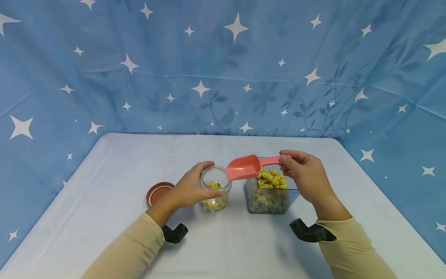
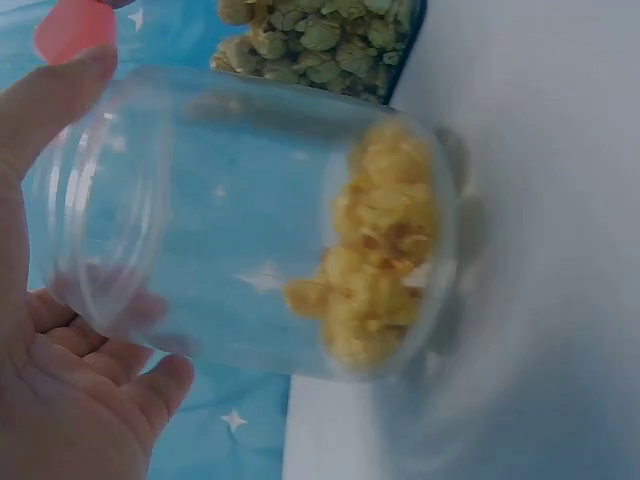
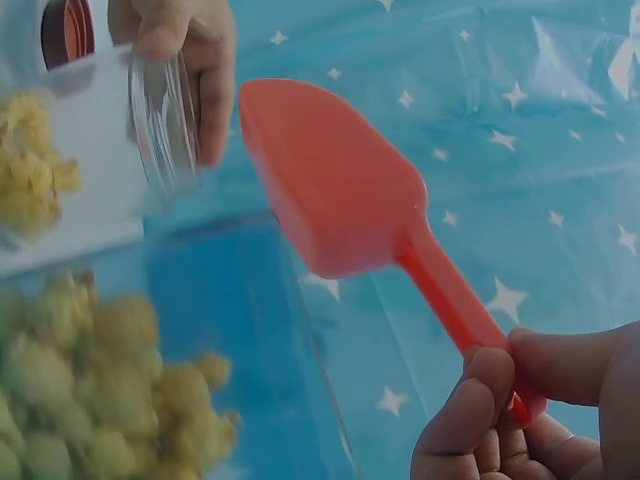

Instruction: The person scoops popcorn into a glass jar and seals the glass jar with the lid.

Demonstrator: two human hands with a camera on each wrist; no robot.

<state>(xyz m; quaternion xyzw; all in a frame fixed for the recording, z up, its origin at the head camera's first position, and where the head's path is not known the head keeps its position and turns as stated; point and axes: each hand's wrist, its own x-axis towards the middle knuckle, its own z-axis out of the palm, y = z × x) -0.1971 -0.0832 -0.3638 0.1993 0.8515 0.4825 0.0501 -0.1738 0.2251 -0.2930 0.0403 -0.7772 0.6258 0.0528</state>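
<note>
A clear jar [image 1: 216, 193] with some yellow popcorn [image 2: 375, 250] at its bottom stands on the table. My left hand [image 1: 192, 186] holds it round the upper part, thumb on the near side. In my right hand [image 1: 306, 174] the handle of a pink scoop [image 1: 244, 167] is pinched between thumb and fingers. The scoop's bowl looks bare inside and hangs level, its tip beside the jar's mouth. Below the scoop sits a clear square container [image 1: 266, 207] holding a heap of popcorn [image 1: 271, 179]; the scoop hides part of its rim.
A reddish-brown round lid [image 1: 158, 193] lies on the white table [image 1: 226, 248], left of the jar and partly behind the left hand. A blue curtain with white stars [image 1: 223, 77] hangs behind the table.
</note>
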